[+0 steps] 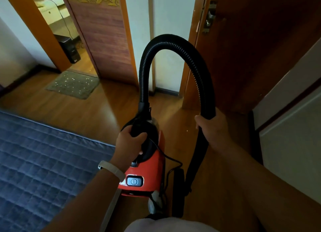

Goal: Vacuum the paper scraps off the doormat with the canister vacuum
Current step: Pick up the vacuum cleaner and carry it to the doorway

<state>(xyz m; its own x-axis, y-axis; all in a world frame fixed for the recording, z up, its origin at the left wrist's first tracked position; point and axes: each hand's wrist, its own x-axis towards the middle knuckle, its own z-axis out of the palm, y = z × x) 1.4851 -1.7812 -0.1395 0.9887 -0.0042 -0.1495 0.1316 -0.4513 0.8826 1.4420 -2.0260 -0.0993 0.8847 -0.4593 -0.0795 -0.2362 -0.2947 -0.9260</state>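
The red plastic canister vacuum (pixel 149 169) is seen at lower centre of the frame, gripped by the left hand (pixel 129 141), whose fingers are curled round its black top handle (pixel 137 128). The black ribbed hose (pixel 173 39) is clasped at centre right by the right hand (pixel 212 127), fingers wrapped round it. The grey-green rectangular doormat (pixel 86 92), strewn with small white paper scraps (pixel 69 84), is seen at upper left, well apart.

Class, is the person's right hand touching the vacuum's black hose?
Touching. The head view shows the right hand curled round the black hose.
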